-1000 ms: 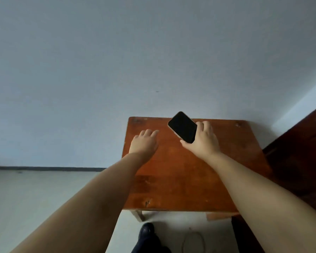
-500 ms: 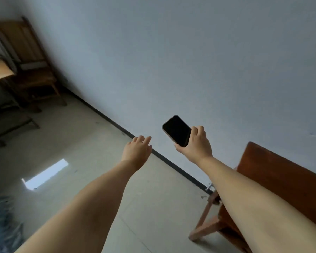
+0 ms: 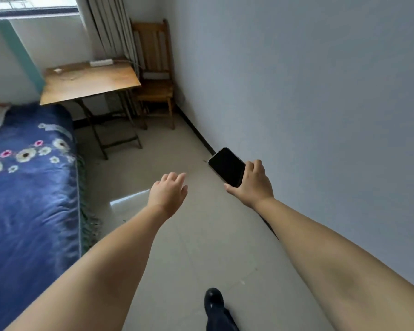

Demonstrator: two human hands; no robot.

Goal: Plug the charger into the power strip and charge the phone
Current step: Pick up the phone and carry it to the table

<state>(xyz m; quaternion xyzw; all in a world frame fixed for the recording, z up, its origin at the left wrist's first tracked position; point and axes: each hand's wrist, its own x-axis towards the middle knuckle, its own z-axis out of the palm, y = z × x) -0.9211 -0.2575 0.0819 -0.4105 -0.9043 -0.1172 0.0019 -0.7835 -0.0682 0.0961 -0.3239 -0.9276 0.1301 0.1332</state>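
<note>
Stretching along the left, a blue flowered bed (image 3: 29, 187) runs up to a wooden desk (image 3: 89, 82), where a white power strip (image 3: 101, 62) lies at the far edge. Held out over the floor, the right hand (image 3: 253, 185) grips a phone (image 3: 227, 167), its black screen dark and unlit, fingers wrapped round its edge. Beside it, the left hand (image 3: 169, 193) hangs empty, fingers loosely spread.

Phone (image 3: 226, 166): glossy black glass face, smooth. Far counter (image 3: 89, 83): wood top w/ dull sheen, thin dark metal-looking legs. Chair (image 3: 154, 68): plain wood. Bed (image 3: 29, 187): shiny blue cloth w/ flower stitching. Floor (image 3: 201, 247): smooth pale tile, reflective. Wall (image 3: 308, 91): matt paint.
</note>
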